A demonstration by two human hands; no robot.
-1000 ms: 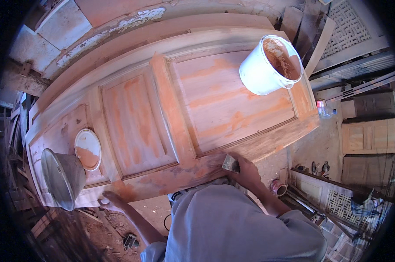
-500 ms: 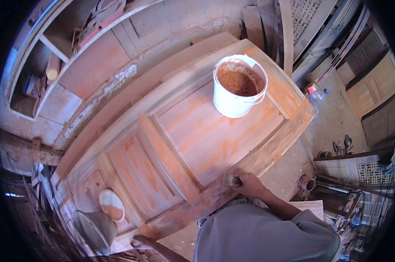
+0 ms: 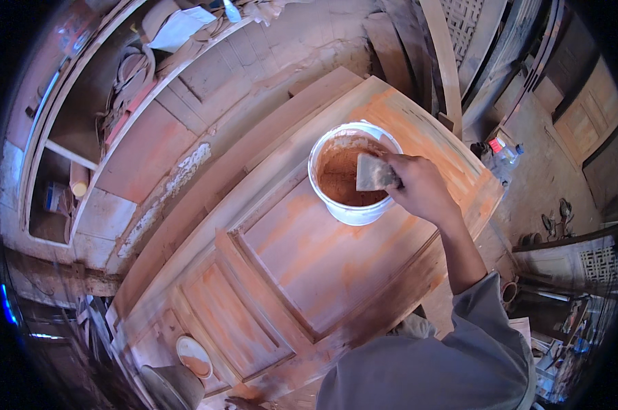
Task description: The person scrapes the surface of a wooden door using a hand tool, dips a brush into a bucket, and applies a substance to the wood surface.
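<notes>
My right hand is closed around the handle of a putty knife. Its broad grey blade is over the mouth of a white bucket, within the rim. Reddish-brown filler fills part of the bucket; whether the blade touches it I cannot tell. The bucket stands on a panelled wooden door streaked with orange filler. Only a sliver of my left hand shows at the lower edge, near the door's near-left end, its fingers not clear.
A round white lid smeared with filler and a grey bucket-like container are at the door's left end. Shelving runs along the left wall. A clear bottle with a red cap stands beyond the door's right end, and several doors lean at right.
My right hand has moved from the door's near edge up to the bucket with the putty knife. The view has shifted, leaving my left hand almost out of the picture.
</notes>
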